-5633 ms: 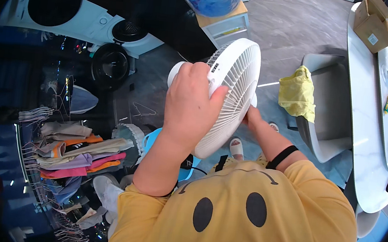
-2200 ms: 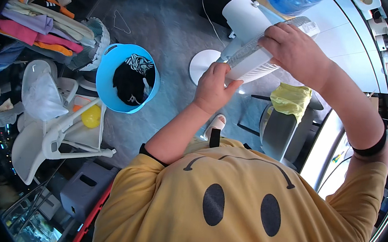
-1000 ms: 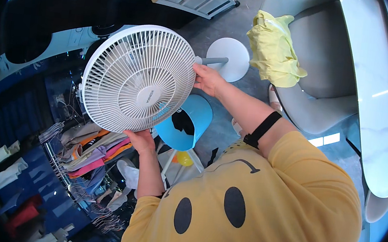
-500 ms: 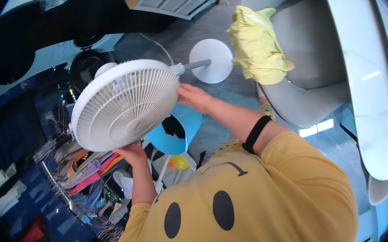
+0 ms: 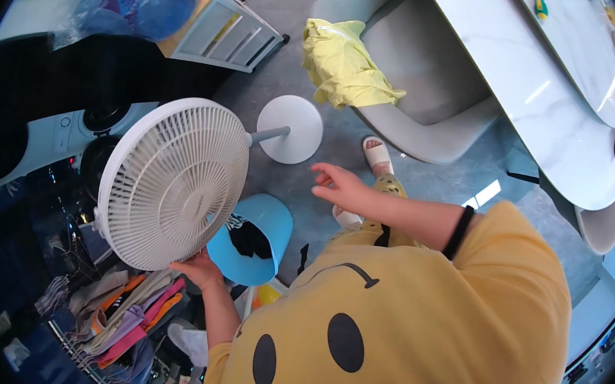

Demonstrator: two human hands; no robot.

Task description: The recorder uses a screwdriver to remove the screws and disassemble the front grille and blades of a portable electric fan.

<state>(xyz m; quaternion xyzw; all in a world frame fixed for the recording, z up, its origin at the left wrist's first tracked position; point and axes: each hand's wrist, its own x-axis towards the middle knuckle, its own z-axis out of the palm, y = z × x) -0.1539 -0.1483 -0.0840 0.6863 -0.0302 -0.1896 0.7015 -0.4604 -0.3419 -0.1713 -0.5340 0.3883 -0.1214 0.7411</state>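
A white standing fan [image 5: 178, 178] stands before me, its round grille tilted up. Its grey pole leads to a round white base [image 5: 290, 130] on the floor. My left hand [image 5: 199, 270] grips the lower edge of the fan's head; some of its fingers are hidden behind the rim. Away from the fan, over the floor to the right of it, my right hand [image 5: 341, 189] is open and empty, with the fingers loosely stretched.
Beside the fan is a light-blue bucket [image 5: 274, 226] with dark cloth in it. A yellow garment [image 5: 347, 65] hangs over a grey chair [image 5: 433, 63] near a white marbled table [image 5: 509, 56]. Clothes on hangers [image 5: 133, 316] fill a rack at lower left. A slatted white cart [image 5: 227, 33] stands far left.
My right hand has let go of the fan's edge near the pole and drawn back to the right. The left hand keeps its hold on the rim. The whole view has shifted.
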